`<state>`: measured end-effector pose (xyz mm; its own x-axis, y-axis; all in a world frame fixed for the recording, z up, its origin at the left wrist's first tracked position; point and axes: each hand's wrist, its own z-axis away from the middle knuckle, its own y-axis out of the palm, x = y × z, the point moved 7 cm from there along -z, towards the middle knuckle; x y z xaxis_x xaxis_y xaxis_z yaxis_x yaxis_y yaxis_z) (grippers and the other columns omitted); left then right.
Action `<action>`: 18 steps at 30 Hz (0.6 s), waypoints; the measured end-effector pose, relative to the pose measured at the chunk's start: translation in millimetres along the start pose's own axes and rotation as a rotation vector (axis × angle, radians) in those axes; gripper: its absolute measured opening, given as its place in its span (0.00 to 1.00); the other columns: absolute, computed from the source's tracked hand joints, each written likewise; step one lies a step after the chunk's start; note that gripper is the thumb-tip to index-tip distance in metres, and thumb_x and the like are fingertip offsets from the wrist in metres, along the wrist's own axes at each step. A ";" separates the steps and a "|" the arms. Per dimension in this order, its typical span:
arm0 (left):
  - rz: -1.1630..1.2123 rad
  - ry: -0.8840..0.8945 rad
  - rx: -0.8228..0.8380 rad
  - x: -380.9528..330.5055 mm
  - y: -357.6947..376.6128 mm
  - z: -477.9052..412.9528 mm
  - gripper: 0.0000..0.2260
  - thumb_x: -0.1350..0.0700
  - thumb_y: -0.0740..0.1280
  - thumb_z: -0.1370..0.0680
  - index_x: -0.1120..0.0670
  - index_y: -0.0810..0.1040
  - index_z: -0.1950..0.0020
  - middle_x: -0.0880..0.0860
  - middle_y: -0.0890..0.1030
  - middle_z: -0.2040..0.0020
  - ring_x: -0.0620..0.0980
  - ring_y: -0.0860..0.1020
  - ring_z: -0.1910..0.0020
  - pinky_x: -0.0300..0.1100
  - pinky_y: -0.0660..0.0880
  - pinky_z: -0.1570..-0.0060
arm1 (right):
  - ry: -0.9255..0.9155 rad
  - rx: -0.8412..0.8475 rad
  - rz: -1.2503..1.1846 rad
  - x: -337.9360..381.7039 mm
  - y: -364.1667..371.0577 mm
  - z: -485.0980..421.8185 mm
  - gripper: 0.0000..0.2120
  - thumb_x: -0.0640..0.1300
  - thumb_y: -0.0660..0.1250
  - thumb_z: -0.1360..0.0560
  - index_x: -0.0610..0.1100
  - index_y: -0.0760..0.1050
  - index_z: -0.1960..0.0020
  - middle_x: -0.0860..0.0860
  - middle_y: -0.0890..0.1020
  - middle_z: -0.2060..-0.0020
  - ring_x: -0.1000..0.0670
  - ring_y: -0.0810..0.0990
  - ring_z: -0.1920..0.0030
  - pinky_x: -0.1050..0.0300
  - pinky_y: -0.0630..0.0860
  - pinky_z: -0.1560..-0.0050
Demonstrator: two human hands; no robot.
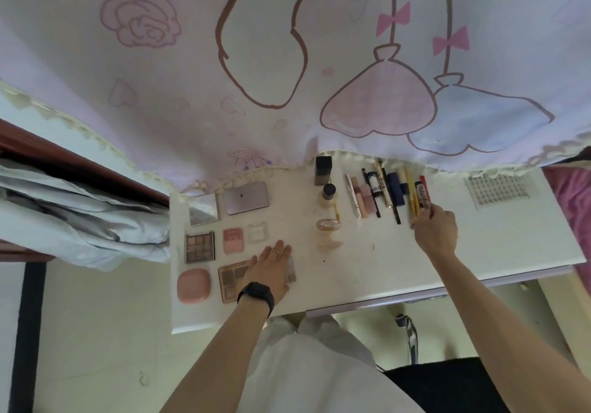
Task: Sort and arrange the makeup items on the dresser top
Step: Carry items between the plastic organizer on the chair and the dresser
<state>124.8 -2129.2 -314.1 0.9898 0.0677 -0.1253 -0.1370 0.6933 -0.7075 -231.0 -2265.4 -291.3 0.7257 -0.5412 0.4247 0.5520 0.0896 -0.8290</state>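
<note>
My left hand (271, 265) lies flat, fingers straight, on a long brown eyeshadow palette (232, 280) near the white dresser top's (383, 259) front edge. My right hand (436, 230) reaches the right end of a row of tubes and pencils (374, 192). Its curled fingers pinch the lower end of a red tube (423, 195), with the thumb beside the yellow pencils (412, 201). On the left lie a mirror (204, 209), a lilac compact (248, 197), a square palette (200, 247), a pink blush (233, 239) and a pink rounded case (194, 285).
Three bottles stand in a column mid-table: a dark one (323, 170), a dark-capped one (327, 195), a round jar (327, 224). A lash tray (497, 188) lies far right. A patterned curtain (287, 61) hangs over the back edge. Folded bedding (80, 214) sits left.
</note>
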 end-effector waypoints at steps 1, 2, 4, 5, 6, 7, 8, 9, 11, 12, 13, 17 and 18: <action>-0.003 -0.003 0.003 0.2 0.5 -0.2 0.40 0.52 0.68 0.21 0.48 0.44 0.19 0.49 0.44 0.18 0.53 0.49 0.20 0.53 0.50 0.23 | 0.020 -0.011 0.030 -8.7 -8.3 -6.5 0.20 0.45 0.52 0.16 0.38 0.72 0.30 0.35 0.75 0.39 0.34 0.76 0.43 0.41 0.73 0.40; -0.006 -0.004 0.007 0.0 0.9 -0.5 0.40 0.52 0.68 0.21 0.48 0.44 0.19 0.49 0.44 0.18 0.53 0.49 0.20 0.53 0.50 0.23 | 0.037 -0.019 0.052 -16.3 -15.3 -12.8 0.20 0.44 0.53 0.16 0.39 0.71 0.29 0.35 0.76 0.38 0.34 0.75 0.40 0.40 0.73 0.39; -0.013 -0.006 0.016 -0.5 0.0 -1.0 0.39 0.52 0.68 0.21 0.48 0.44 0.19 0.49 0.44 0.18 0.53 0.49 0.20 0.53 0.50 0.22 | 0.074 -0.024 0.078 -28.5 -25.1 -23.3 0.19 0.44 0.54 0.17 0.41 0.71 0.28 0.36 0.77 0.38 0.34 0.75 0.38 0.41 0.73 0.39; -0.016 -0.007 0.019 -0.7 -1.4 -1.4 0.39 0.53 0.68 0.21 0.49 0.44 0.19 0.49 0.44 0.18 0.53 0.49 0.20 0.53 0.50 0.22 | 0.090 -0.020 0.080 -32.5 -27.6 -27.2 0.18 0.44 0.55 0.17 0.41 0.71 0.29 0.37 0.78 0.38 0.34 0.76 0.37 0.42 0.73 0.39; -0.019 -0.006 0.023 -0.9 -2.8 -2.0 0.39 0.53 0.67 0.21 0.49 0.45 0.19 0.49 0.45 0.18 0.53 0.50 0.20 0.54 0.51 0.22 | 0.104 -0.015 0.074 -35.1 -28.7 -30.4 0.18 0.44 0.56 0.17 0.41 0.72 0.30 0.38 0.79 0.39 0.35 0.76 0.38 0.44 0.74 0.41; -0.023 -0.004 0.028 -1.2 -3.9 -2.4 0.38 0.53 0.67 0.20 0.49 0.45 0.19 0.49 0.45 0.18 0.53 0.50 0.20 0.54 0.51 0.22 | 0.114 -0.010 0.057 -36.5 -28.6 -33.3 0.17 0.44 0.57 0.17 0.42 0.72 0.30 0.39 0.81 0.40 0.36 0.77 0.39 0.46 0.74 0.43; -0.026 -0.003 0.031 -1.6 -4.4 -2.5 0.38 0.54 0.67 0.20 0.49 0.46 0.19 0.49 0.45 0.18 0.52 0.50 0.20 0.54 0.51 0.22 | 0.119 -0.007 0.036 -36.5 -27.9 -35.8 0.16 0.44 0.58 0.17 0.43 0.73 0.31 0.39 0.81 0.41 0.37 0.78 0.40 0.49 0.74 0.47; -0.026 -0.002 0.032 -1.9 -4.4 -2.4 0.37 0.55 0.66 0.20 0.49 0.46 0.18 0.49 0.44 0.18 0.52 0.50 0.20 0.54 0.51 0.23 | 0.117 -0.007 0.014 -34.7 -27.0 -38.1 0.15 0.43 0.59 0.18 0.44 0.73 0.32 0.40 0.82 0.42 0.38 0.79 0.41 0.52 0.73 0.51; -0.017 -0.007 0.031 -2.0 -3.3 -1.8 0.35 0.58 0.63 0.19 0.49 0.45 0.18 0.49 0.44 0.18 0.51 0.49 0.20 0.54 0.51 0.23 | 0.076 -0.006 -0.010 -26.5 -24.5 -42.0 0.16 0.42 0.61 0.19 0.44 0.74 0.32 0.42 0.83 0.42 0.39 0.79 0.41 0.55 0.72 0.51; -0.018 -0.009 0.029 -2.1 -2.7 -1.4 0.35 0.58 0.63 0.19 0.49 0.45 0.18 0.48 0.43 0.18 0.51 0.49 0.20 0.53 0.51 0.23 | 0.043 -0.007 -0.015 -21.2 -22.9 -43.1 0.17 0.41 0.61 0.19 0.44 0.74 0.31 0.42 0.83 0.41 0.39 0.79 0.39 0.55 0.73 0.47; -0.022 -0.009 0.027 -2.0 -2.2 -1.1 0.35 0.58 0.62 0.19 0.49 0.45 0.18 0.48 0.43 0.18 0.52 0.49 0.20 0.53 0.51 0.23 | 0.011 -0.007 -0.011 -15.8 -21.0 -43.4 0.18 0.41 0.60 0.19 0.44 0.75 0.31 0.42 0.82 0.40 0.39 0.79 0.39 0.53 0.73 0.42; -0.017 -0.016 0.021 -0.7 -1.1 -1.3 0.35 0.58 0.63 0.19 0.48 0.44 0.18 0.48 0.43 0.18 0.52 0.49 0.20 0.54 0.52 0.23 | -0.121 -0.033 0.065 -2.5 -10.2 -33.0 0.16 0.40 0.55 0.20 0.44 0.78 0.38 0.40 0.84 0.48 0.39 0.78 0.52 0.51 0.71 0.52; -0.019 -0.017 0.018 -0.6 -1.0 -1.0 0.35 0.58 0.63 0.19 0.48 0.44 0.18 0.48 0.43 0.18 0.52 0.49 0.20 0.54 0.52 0.23 | -0.131 -0.035 0.044 -2.6 -7.3 -28.7 0.16 0.41 0.54 0.20 0.44 0.77 0.39 0.41 0.84 0.50 0.39 0.77 0.53 0.52 0.71 0.54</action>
<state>124.4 -2130.7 -314.1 0.9927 0.0663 -0.1005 -0.1178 0.7073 -0.6970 -248.8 -2288.7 -296.8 0.7974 -0.4235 0.4299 0.5056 0.0801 -0.8590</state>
